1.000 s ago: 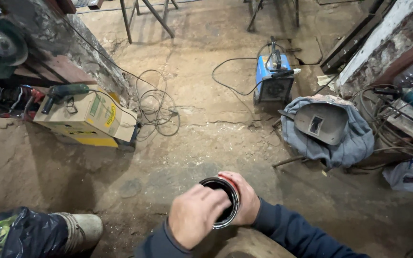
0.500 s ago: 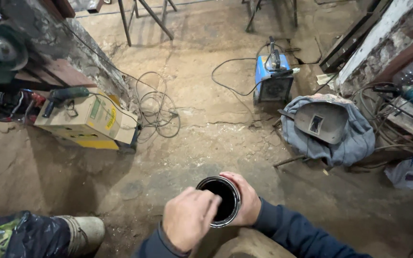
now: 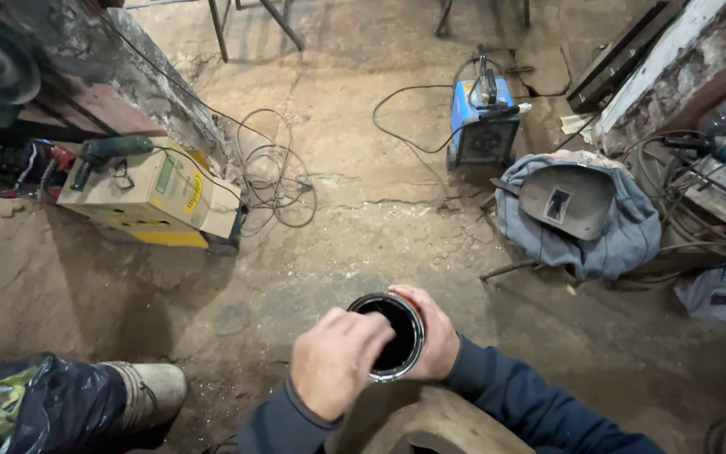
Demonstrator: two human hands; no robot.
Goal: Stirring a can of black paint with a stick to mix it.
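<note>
Both hands are on the open tin [image 3: 390,335] low over the dirt floor [image 3: 363,219]: right hand [image 3: 434,340] cups its side, left hand [image 3: 334,357] fingers probably on the rim — best kept level, grip steady.

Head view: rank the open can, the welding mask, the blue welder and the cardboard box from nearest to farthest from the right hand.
1. Open can, held in the right hand.
2. Welding mask, up to the right on grey cloth.
3. Blue welder, farther ahead, and cardboard box, far left: too close to call.
</note>
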